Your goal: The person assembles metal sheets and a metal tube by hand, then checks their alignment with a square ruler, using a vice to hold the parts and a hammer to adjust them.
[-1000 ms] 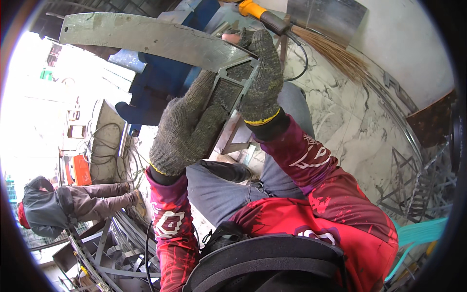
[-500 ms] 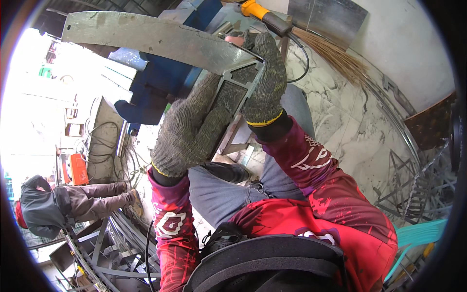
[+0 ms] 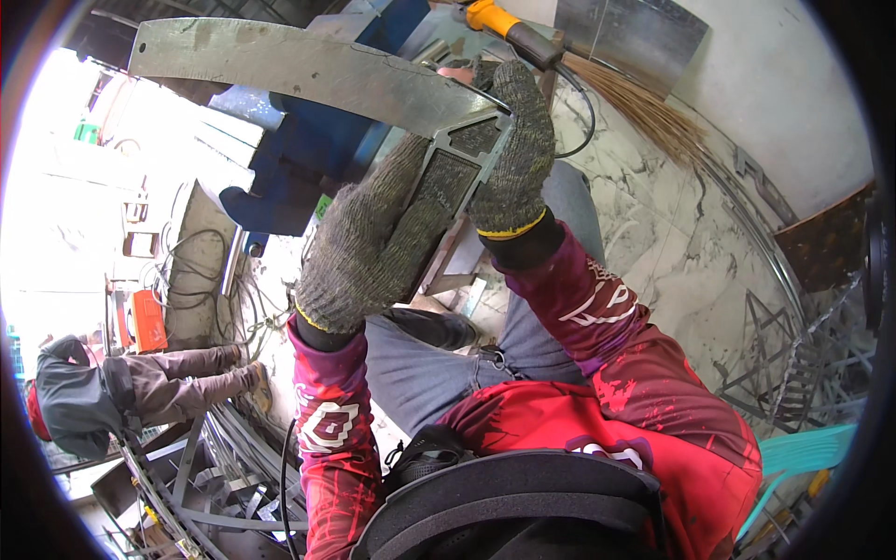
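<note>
Both my hands wear grey knitted gloves with yellow cuff edges. A long, flat grey metal strip (image 3: pixel 289 70), with a small hole at its left end, reaches from the upper left to my hands. At its near end is an open metal frame (image 3: pixel 448 177) with two gaps, and glove knit shows through them. My left hand (image 3: pixel 359 247) is closed around the frame's left side, its fingertips hidden behind it. My right hand (image 3: pixel 518 154) wraps the right corner where strip and frame meet. A bare fingertip shows beyond the strip's upper edge.
Behind the strip stands a blue metal machine (image 3: pixel 308 177). A yellow-and-black power tool (image 3: pixel 509 33) with a cord lies at the top, beside a straw broom (image 3: pixel 635 103). Scrap metal (image 3: pixel 233 476) is heaped lower left, near another person (image 3: pixel 140 387). A turquoise chair (image 3: pixel 803 453) stands lower right.
The strip, the frame and both my hands have shifted slightly to the right. My grip looks the same.
</note>
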Demonstrator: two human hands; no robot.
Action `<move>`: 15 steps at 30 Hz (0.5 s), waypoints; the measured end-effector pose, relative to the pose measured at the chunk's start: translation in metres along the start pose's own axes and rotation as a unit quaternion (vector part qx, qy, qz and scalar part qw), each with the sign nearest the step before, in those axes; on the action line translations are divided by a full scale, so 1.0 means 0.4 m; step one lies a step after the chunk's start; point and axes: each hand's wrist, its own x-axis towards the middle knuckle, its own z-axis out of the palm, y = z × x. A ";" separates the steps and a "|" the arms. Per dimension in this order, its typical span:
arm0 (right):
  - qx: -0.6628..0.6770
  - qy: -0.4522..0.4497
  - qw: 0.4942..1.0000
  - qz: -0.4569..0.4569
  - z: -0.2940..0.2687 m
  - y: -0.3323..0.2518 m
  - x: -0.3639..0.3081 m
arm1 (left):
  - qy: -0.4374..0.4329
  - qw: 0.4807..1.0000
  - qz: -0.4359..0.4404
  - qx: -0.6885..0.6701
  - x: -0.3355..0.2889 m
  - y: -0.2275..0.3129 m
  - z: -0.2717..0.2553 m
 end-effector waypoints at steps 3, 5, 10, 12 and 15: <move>0.058 0.033 0.996 0.050 0.007 -0.006 0.001 | 0.000 1.000 -0.019 -0.017 0.002 0.004 0.000; 0.074 0.029 0.995 0.065 0.001 -0.012 0.001 | -0.006 0.999 -0.031 -0.018 0.001 -0.001 0.000; 0.094 0.059 0.992 0.062 0.013 -0.013 0.000 | -0.006 0.998 -0.051 -0.032 0.005 0.003 -0.002; 0.114 0.042 0.990 0.067 0.010 -0.009 0.000 | -0.021 0.999 -0.031 0.003 0.003 -0.012 -0.008; 0.122 0.042 0.988 0.087 -0.003 0.002 0.007 | -0.041 0.999 -0.010 0.032 0.006 -0.012 -0.011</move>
